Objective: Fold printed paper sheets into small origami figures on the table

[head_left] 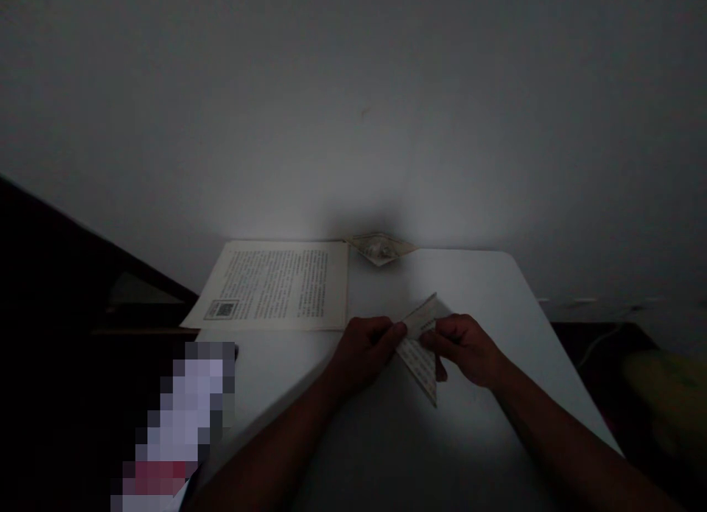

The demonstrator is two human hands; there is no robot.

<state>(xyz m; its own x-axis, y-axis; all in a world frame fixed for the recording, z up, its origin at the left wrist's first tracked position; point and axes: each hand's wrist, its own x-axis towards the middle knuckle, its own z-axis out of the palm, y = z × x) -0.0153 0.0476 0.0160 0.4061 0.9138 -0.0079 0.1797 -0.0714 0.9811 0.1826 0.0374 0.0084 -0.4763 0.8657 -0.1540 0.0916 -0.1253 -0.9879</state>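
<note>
At the bench's (486,283) left, printed pages (281,283) are lying, their lines too small to read, a square code (224,309) showing near one corner. The left hand (369,344) is pinching a printed, folded paper (418,359) over the bench. Behind, a paper boat (379,248) is resting near the wall (353,144), its inside too dim to tell. The right hand (467,344) is gripping the folded paper's right side.

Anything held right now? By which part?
Yes: a folded piece of printed paper. The left hand holds its left corner; the right hand holds it near the middle of its right edge.
</note>
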